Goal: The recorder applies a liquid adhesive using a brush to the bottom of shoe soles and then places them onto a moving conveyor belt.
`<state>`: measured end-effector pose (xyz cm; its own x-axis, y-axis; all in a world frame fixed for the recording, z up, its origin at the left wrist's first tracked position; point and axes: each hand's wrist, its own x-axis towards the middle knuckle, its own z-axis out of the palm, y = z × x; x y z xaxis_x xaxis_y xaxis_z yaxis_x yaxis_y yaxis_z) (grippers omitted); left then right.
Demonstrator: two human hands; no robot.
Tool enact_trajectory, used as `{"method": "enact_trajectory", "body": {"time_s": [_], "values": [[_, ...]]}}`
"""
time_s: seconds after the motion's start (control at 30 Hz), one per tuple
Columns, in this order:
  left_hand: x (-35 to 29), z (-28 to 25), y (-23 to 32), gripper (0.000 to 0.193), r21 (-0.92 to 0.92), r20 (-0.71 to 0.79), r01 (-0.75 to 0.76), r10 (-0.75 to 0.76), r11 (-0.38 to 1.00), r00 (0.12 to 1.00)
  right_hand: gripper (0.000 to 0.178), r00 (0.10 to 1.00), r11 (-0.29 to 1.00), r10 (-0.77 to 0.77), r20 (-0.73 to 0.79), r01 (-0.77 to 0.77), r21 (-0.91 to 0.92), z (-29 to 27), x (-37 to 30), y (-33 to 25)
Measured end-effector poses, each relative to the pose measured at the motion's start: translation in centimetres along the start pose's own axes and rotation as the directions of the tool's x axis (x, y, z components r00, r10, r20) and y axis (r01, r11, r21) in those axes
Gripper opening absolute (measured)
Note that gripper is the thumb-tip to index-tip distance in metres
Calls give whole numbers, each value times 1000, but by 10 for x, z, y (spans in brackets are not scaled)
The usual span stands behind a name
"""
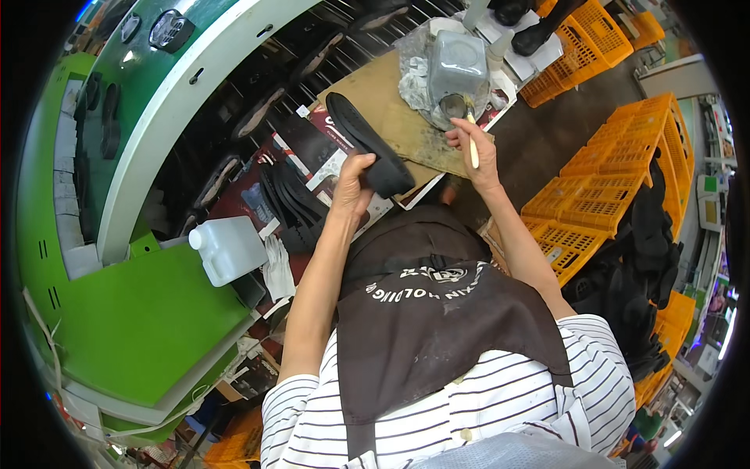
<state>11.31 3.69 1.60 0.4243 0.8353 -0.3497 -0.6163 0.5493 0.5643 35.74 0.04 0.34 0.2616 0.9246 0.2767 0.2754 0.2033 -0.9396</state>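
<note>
A black shoe sole [361, 129] is gripped at its near end by my left hand [353, 187], its long body slanting away to the upper left over a cardboard sheet [426, 148]. My right hand [478, 156] pinches a thin brush [473, 144] with a pale handle. The brush's far end is at the dark round mouth [451, 105] of a clear plastic container [458, 62], which rests in crumpled plastic film. Whether its bristles touch anything inside I cannot tell. Several more black soles [291, 205] lie stacked left of my left hand.
A whitish plastic jug [234, 248] and a white glove [277, 268] sit near my left forearm. Beyond the cardboard runs a rack of metal rollers [367, 35] carrying soles. A green machine [141, 320] stands left; orange crates [582, 199] stand right, with black items [637, 266] beside them.
</note>
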Motion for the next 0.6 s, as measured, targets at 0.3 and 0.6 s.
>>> {"method": "enact_trajectory", "body": {"time_s": [0.3,0.6], "values": [[31,54,-16,52,29,211,-104,95,994,973,52,957,913,-219,190,269,-306,22,26,-90],[-14,122,50,40,305,445,-391,233,868,865,55,925,922,-192,327,284,-263,5,39,-177]]}}
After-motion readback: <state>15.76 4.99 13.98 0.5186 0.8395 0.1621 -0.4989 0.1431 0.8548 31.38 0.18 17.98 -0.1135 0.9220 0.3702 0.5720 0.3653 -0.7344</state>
